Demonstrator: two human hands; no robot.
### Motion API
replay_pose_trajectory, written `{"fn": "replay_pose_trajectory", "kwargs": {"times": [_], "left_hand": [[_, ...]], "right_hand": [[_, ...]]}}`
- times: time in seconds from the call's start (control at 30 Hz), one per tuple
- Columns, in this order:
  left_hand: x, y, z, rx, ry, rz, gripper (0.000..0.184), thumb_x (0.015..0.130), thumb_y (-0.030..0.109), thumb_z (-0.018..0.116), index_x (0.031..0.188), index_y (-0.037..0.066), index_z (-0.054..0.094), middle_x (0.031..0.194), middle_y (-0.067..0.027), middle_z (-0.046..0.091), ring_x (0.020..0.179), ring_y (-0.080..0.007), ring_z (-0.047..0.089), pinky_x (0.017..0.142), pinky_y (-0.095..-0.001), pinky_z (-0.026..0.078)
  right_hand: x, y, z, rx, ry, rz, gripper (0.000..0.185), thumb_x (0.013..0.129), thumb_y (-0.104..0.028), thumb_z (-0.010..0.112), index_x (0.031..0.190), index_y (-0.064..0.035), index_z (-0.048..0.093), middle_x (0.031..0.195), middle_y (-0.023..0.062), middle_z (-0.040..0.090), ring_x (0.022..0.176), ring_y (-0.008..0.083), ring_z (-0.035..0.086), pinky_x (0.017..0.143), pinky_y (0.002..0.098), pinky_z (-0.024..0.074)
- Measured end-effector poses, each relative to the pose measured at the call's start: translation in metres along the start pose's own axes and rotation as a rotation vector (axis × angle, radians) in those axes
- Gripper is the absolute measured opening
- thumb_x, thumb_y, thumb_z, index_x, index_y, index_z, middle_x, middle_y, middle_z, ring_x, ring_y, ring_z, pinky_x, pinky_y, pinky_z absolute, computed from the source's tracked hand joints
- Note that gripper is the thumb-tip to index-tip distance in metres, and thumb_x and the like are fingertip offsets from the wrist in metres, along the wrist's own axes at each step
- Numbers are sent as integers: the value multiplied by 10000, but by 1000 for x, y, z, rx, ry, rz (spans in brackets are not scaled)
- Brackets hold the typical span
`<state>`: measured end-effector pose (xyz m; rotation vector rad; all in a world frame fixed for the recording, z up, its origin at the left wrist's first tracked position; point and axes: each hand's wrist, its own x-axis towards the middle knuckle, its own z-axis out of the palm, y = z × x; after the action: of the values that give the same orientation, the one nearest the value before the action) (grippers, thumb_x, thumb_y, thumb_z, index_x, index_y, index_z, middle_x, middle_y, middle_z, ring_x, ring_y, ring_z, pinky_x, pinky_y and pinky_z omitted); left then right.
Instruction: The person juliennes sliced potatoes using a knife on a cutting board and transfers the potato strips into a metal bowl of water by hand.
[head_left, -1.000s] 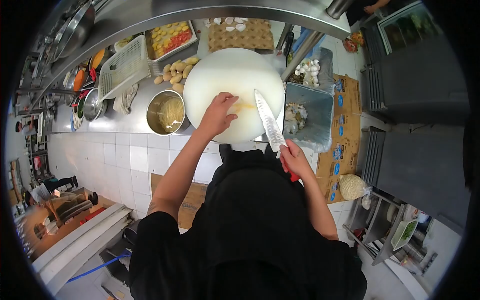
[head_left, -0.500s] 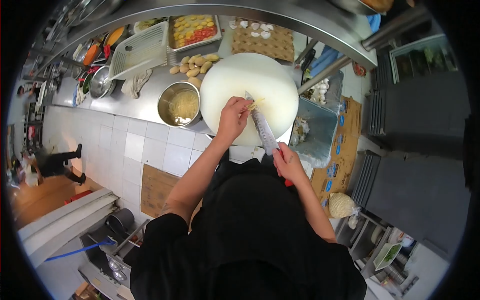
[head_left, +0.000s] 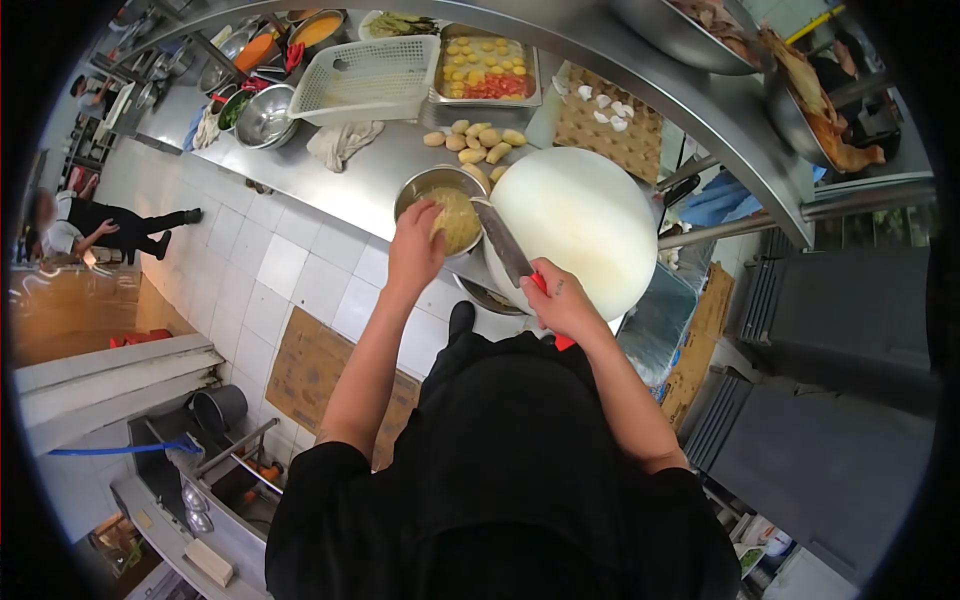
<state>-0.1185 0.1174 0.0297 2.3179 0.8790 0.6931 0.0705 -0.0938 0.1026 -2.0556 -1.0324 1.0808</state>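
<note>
My left hand (head_left: 416, 250) is over the near-left side of a metal pot (head_left: 405, 190), its fingers apart and bent inward. Thin pale-yellow shreds (head_left: 458, 222) fill the pot, in what looks like liquid. My right hand (head_left: 563, 302) grips the red handle of a kitchen knife (head_left: 508, 244). The blade points up and left, its tip by the pot's right rim, with a few shreds stuck near the tip. Beside the pot lies a round white cutting board (head_left: 580, 225), now without strips on its visible surface. Several potatoes (head_left: 480, 138) are heaped behind the pot.
Behind stand a white perforated basket (head_left: 365, 80), a tray of egg yolks and red pieces (head_left: 488, 65) and an egg carton with shells (head_left: 610, 115). A cloth (head_left: 342, 145) lies left. An overhead shelf (head_left: 740, 185) crosses the right. Another person (head_left: 110, 225) is at far left.
My left hand has gone from the strips on the board to the pot. The knife has swung left, its tip now at the pot's rim. The whole view has shifted.
</note>
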Motion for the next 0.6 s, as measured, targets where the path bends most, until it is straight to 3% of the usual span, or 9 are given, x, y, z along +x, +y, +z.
{"fn": "replay_pose_trajectory", "kwargs": {"times": [0.03, 0.07, 0.1, 0.2, 0.37, 0.43, 0.47, 0.53, 0.6], "left_hand": [[-2, 6, -1, -17, 42, 83, 576, 889, 8, 766, 1455, 54, 667, 1530, -216, 596, 1420, -454, 556, 1177, -489, 487], [-2, 6, 1, -40, -20, 194, 652, 984, 189, 753, 1599, 101, 556, 1721, -202, 430, 1585, -485, 376, 1257, -600, 376], [-3, 12, 3, -44, -26, 197, 652, 984, 189, 753, 1599, 101, 556, 1721, -202, 430, 1585, -485, 376, 1257, -600, 376], [-2, 23, 11, 180, -223, 230, 768, 1105, 537, 533, 1739, 143, 353, 1838, -88, 267, 1701, -458, 121, 1260, -813, 115], [-8, 0, 18, 205, -288, 190, 755, 1129, 529, 479, 1735, 97, 350, 1828, -95, 288, 1699, -463, 125, 1261, -815, 80], [-11, -12, 14, 293, -247, 171, 602, 1097, 452, 581, 1559, 68, 603, 1777, -121, 391, 1690, -444, 185, 1259, -825, 58], [-9, -16, 8, 291, -252, 177, 602, 1097, 452, 581, 1559, 68, 603, 1777, -121, 391, 1690, -444, 185, 1259, -825, 58], [0, -16, -14, 256, -264, 181, 314, 994, 240, 732, 1254, 68, 767, 1559, -144, 633, 1545, -443, 456, 1256, -725, 259], [22, -31, -17, 81, -218, 211, 205, 919, 133, 763, 1111, 63, 757, 1400, -141, 691, 1371, -427, 563, 1169, -643, 376]], "right_hand": [[-3, -9, -2, 88, -34, 51, 322, 1119, -257, 618, 1280, 22, 611, 790, 115, 670, 582, 234, 644, 583, 387, 516], [-6, -14, -2, 179, -68, 103, 312, 1131, -250, 613, 1295, 15, 613, 775, 51, 638, 514, 131, 591, 505, 330, 485], [-6, -17, 0, 182, -63, 108, 312, 1131, -250, 613, 1295, 15, 613, 775, 51, 638, 514, 131, 591, 505, 330, 485], [-8, -23, 5, 214, -56, 94, 280, 1138, -238, 600, 1267, 10, 609, 780, 40, 621, 518, 125, 582, 500, 321, 477], [-24, -24, 7, 320, -107, 153, 272, 1144, -237, 594, 1249, 14, 601, 773, 41, 636, 519, 121, 576, 504, 324, 472], [-38, -16, 4, 370, -78, 151, 264, 1142, -227, 601, 1257, 11, 605, 767, 34, 628, 520, 115, 567, 500, 314, 468], [-45, -12, 2, 414, -56, 142, 256, 1140, -217, 608, 1265, 7, 608, 761, 27, 621, 520, 108, 559, 497, 303, 464], [-62, -8, -5, 429, 10, 149, 252, 1135, -205, 618, 1274, 5, 611, 757, 27, 618, 522, 104, 558, 493, 300, 460], [-79, -6, -11, 418, 131, 176, 261, 1120, -179, 646, 1308, 0, 622, 751, 24, 610, 525, 93, 551, 488, 293, 452]]}}
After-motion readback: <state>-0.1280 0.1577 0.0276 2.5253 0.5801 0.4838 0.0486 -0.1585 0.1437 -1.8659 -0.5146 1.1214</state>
